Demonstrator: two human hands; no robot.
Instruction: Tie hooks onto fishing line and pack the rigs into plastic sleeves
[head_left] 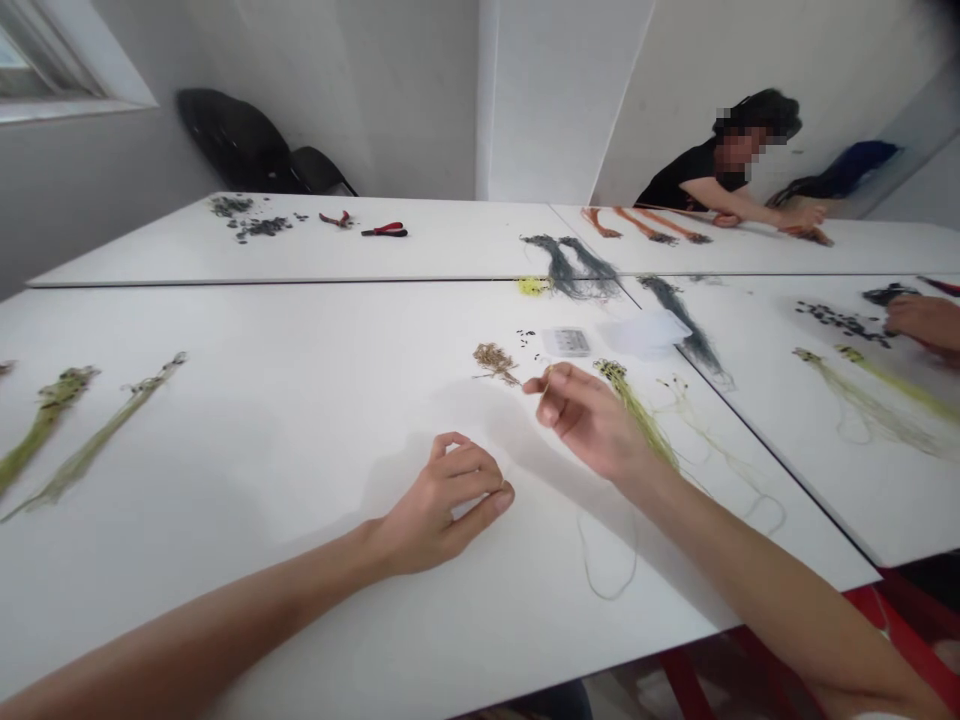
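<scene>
My right hand [589,415] is raised over the table with thumb and fingers pinched on a thin yellow-green cord [634,565]. Part of that cord loops down below my wrist. Lower and to the left, my left hand [454,500] rests near the tabletop with curled fingers, thumb and fingertips meeting; what they hold, if anything, is too small to make out. Just beyond my right fingertips lies a heap of small brass-coloured pieces [495,362]. A bundle of yellow-green cords [637,410] with dark ends lies beside my right wrist, partly behind the forearm.
A small printed card [568,342] and white paper [649,332] lie ahead. More cord bundles [105,435] are at left, grey-blue ones [574,265] farther back. Red-handled pliers [386,230] lie across the table seam. A co-worker [735,165] handles orange cords; another hand [926,322] is at right.
</scene>
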